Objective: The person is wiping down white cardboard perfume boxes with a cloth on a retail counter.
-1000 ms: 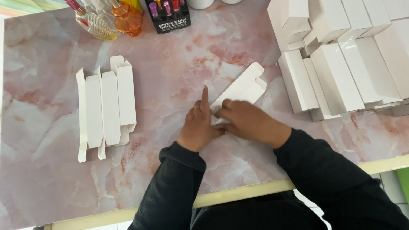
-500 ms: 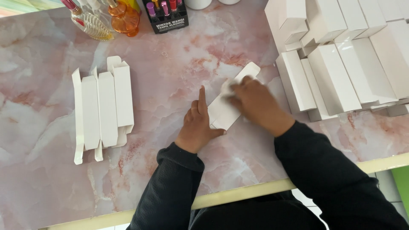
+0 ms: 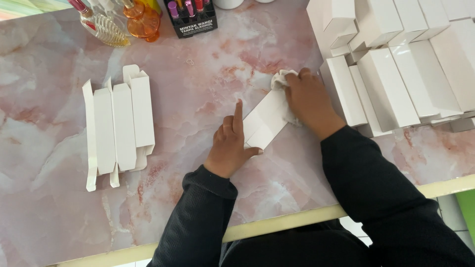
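Head view: a flat white carton (image 3: 264, 121) lies slantwise on the pink marble counter (image 3: 208, 89), near its front edge. The left hand (image 3: 228, 146) lies on the carton's near end, the first finger stretched out along its left edge, the thumb on its lower corner and the other fingers curled. The right hand (image 3: 309, 101) presses on the far end; its fingers are bent around a small crumpled white cloth (image 3: 279, 79), which they hold against the carton.

Well to the left of the carton lies a row of flat cartons (image 3: 118, 123), side by side. Just to the right of it, almost touching the right hand, stands a crowd of folded white boxes (image 3: 396, 69). Beyond the carton, at the far edge, are glass bottles (image 3: 123, 22) and a black display box (image 3: 190, 17).

What could go wrong, as a judgement: the left hand covers only one end, so a strong push of the cloth could turn or crease the carton. The right hand's back is very close to the boxes, and a wide stroke could knock one over.
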